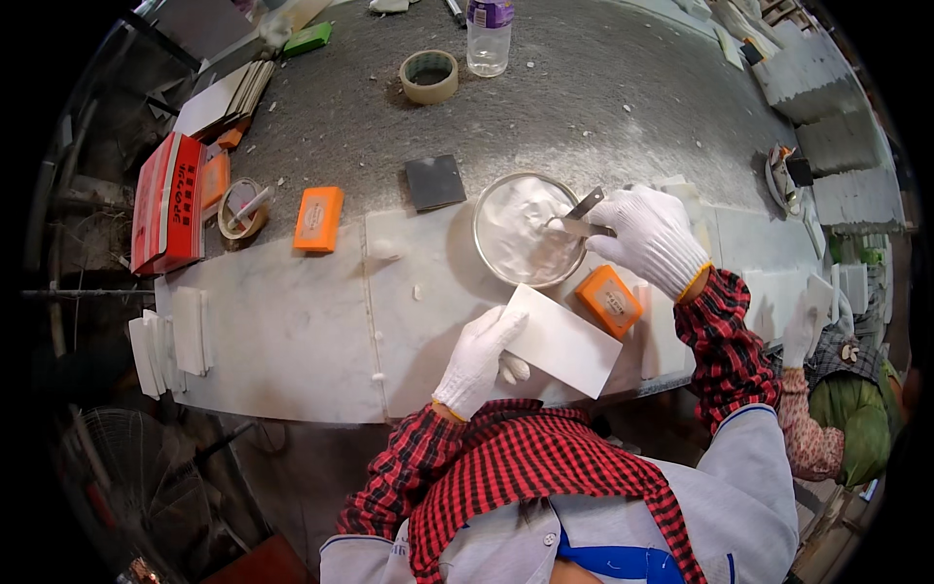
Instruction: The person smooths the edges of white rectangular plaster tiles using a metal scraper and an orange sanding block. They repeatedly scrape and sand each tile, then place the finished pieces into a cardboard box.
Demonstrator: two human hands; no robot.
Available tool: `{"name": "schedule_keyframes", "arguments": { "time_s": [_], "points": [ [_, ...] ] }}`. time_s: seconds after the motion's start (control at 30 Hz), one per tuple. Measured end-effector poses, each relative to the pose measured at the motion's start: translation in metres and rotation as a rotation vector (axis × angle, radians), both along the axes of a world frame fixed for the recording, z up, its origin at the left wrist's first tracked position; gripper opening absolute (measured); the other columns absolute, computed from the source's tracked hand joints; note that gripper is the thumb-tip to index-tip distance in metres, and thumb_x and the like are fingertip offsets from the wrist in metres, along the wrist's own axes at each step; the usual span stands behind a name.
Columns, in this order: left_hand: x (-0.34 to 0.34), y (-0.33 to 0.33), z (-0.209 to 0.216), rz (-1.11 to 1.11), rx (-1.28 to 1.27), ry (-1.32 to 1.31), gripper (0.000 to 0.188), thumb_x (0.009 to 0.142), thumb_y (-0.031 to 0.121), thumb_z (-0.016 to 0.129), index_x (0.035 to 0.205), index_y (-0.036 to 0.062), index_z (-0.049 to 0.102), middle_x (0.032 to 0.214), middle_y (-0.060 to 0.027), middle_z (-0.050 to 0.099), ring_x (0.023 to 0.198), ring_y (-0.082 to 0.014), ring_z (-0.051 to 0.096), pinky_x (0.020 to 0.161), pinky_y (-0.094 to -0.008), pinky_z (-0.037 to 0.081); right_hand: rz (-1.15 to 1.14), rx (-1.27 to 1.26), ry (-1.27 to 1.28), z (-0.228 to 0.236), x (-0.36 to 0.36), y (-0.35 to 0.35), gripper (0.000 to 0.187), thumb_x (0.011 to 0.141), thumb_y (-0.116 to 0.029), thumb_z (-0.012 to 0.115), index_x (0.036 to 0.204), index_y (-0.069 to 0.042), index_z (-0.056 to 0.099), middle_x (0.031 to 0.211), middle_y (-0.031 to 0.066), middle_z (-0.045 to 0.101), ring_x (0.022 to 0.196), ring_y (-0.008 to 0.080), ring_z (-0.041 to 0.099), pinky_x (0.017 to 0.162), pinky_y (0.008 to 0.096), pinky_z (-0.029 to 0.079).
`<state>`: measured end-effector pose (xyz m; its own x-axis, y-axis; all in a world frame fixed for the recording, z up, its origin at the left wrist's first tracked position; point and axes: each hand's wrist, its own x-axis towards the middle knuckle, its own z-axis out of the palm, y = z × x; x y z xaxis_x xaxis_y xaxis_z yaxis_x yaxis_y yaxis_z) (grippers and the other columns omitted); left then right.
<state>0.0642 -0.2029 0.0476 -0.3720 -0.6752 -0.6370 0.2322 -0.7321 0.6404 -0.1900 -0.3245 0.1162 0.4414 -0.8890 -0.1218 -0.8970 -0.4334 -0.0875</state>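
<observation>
My left hand (479,358), in a white knit glove, grips a white rectangular tile (564,341) by its left end, tilted above the table's near edge. My right hand (650,234), gloved alike, is closed around a metal putty knife (576,228) over the right rim of a round metal bowl (484,255). White paste (530,234) fills much of that bowl. A second dark metal strip (587,202) shows beside the knife; whether it is part of the same tool I cannot tell. An orange box (609,300) sits between the tile and my right wrist.
Left on the marble table (272,302) are another orange box (318,220), a red box (169,204) and stacked white tiles (191,331). A dark square sheet (435,182), tape roll (428,78) and bottle (488,44) lie beyond. At right, another person's gloved hand (800,336) handles tiles.
</observation>
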Motion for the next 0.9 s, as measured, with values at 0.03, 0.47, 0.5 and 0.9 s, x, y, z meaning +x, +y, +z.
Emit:
{"name": "schedule_keyframes", "arguments": {
  "time_s": [0.03,0.47,0.5,0.9],
  "points": [
    [0.000,0.000,-0.001,0.010,-0.002,0.000,0.037,0.107,0.036,0.059,0.117,0.0010,0.067,0.085,-0.0050,0.070,0.056,-0.0091,0.063,0.048,-0.0216,0.049,-0.027,0.004,-0.011,0.001,0.001,0.006,0.025,0.085,-0.033,0.071,0.095,-0.011,0.077,0.080,0.0113,0.071,0.078,0.0326,0.071,0.071,0.0451,0.056],
    [-0.007,-0.008,-0.010,0.018,-0.037,0.014,0.034,0.107,0.036,0.059,0.114,0.0035,0.067,0.082,-0.0027,0.069,0.054,-0.0075,0.062,0.046,-0.0202,0.047,-0.371,-0.149,-0.579,-0.035,0.006,0.071,0.019,0.096,-0.019,0.069,0.109,-0.007,0.074,0.090,0.0137,0.074,0.078,0.0269,0.073,0.068,0.0384,0.056],
    [-0.007,-0.008,-0.011,0.019,-0.048,0.015,0.034,0.107,0.036,0.059,0.114,0.0035,0.067,0.082,-0.0027,0.070,0.054,-0.0075,0.062,0.046,-0.0203,0.047,-0.443,-0.063,-0.684,-0.040,0.007,0.072,0.020,0.097,-0.018,0.068,0.111,-0.005,0.074,0.089,0.0136,0.074,0.077,0.0239,0.072,0.068,0.0364,0.055],
    [-0.004,-0.014,-0.014,0.031,-0.006,0.042,0.037,0.107,0.036,0.060,0.116,0.0009,0.067,0.084,-0.0042,0.070,0.056,-0.0082,0.064,0.048,-0.0202,0.049,-0.889,0.608,-1.322,-0.051,0.002,0.063,0.022,0.100,-0.013,0.063,0.112,0.002,0.075,0.071,-0.0021,0.061,0.057,0.0039,0.050,0.050,0.0215,0.036]
  ]
}}
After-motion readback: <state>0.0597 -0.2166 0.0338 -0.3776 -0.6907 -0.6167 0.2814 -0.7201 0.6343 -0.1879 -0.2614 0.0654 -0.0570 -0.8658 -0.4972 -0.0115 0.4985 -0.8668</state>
